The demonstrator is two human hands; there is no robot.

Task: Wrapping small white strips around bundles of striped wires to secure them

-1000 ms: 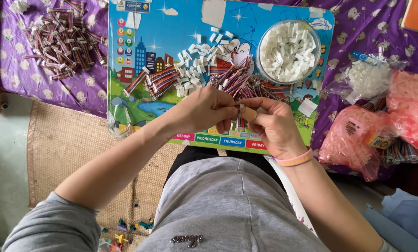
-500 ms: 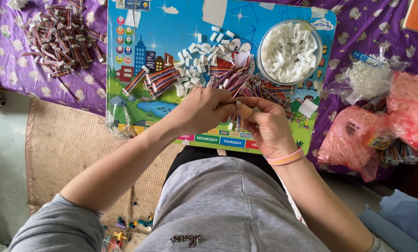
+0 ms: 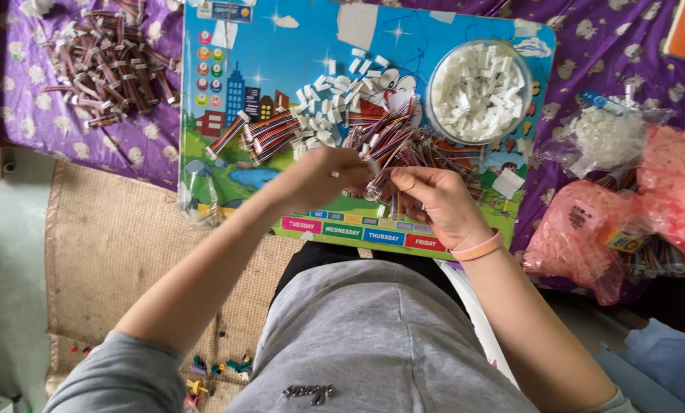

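Observation:
My left hand (image 3: 323,177) and my right hand (image 3: 434,203) meet over the near edge of a colourful cartoon board (image 3: 281,69). Both pinch the same short bundle of striped multicolour wires (image 3: 379,180), and a small white plastic connector shows at the left fingertips. Just beyond the hands lies a heap of loose wire bundles (image 3: 403,141). A scatter of white connectors (image 3: 331,95) sits left of that heap. A few finished wire bundles (image 3: 262,134) with white ends lie on the board's left half. A pink band circles my right wrist.
A clear round bowl (image 3: 476,92) of white connectors stands at the board's far right. A pile of finished wire bundles (image 3: 105,61) lies on the purple cloth at far left. Pink plastic bags (image 3: 587,237) and a clear bag (image 3: 606,138) crowd the right. A woven mat (image 3: 113,252) covers the floor.
Both hands stay together on the wire bundle; the left hand has shifted a little, working its fingertips at the bundle's end. Nothing else has moved.

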